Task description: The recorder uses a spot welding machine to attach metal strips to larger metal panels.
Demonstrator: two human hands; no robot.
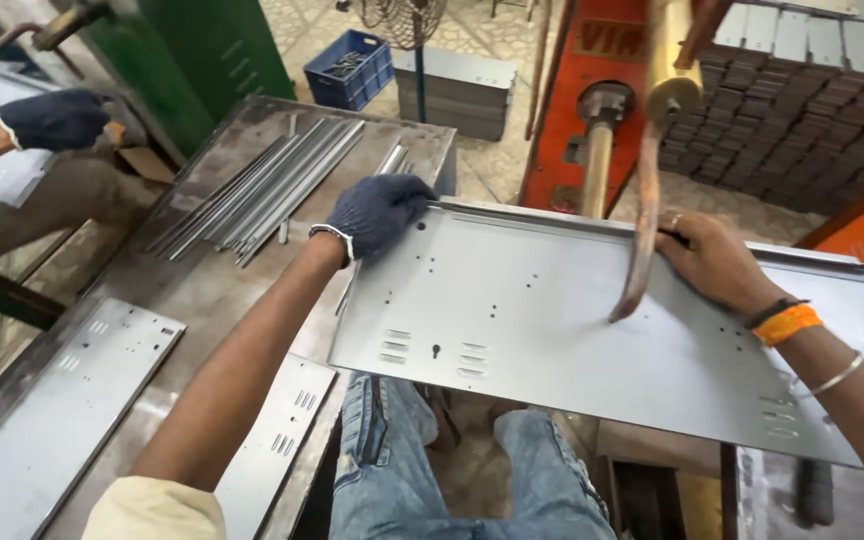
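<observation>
Head view, looking down over the person's knees.

Item: grey sheet-metal panel (552, 310), punched with holes and louvre slots, lying flat across the lap in front of a welding machine; its far edge carries a folded lip.

Left hand (377, 212), in a dark knit glove: fingers curled closed over the panel's far left corner, pinching the lip.

Right hand (714, 262), bare: laid on the far edge right of centre, fingers folded narrowly onto the lip, just beside the curved copper electrode arm (642, 230) that hangs over the sheet.

Step, as judged: the panel is being lined up under the electrode. The next move calls for both hands keeping the sheet level and the lip square under the tip.

Also present: a steel workbench (202, 290) to the left, bearing a bundle of metal strips (262, 190) and two slotted panels (62, 400); a co-worker's gloved hand (52, 120) at far left; stacked grey parts (802, 110) at far right.
</observation>
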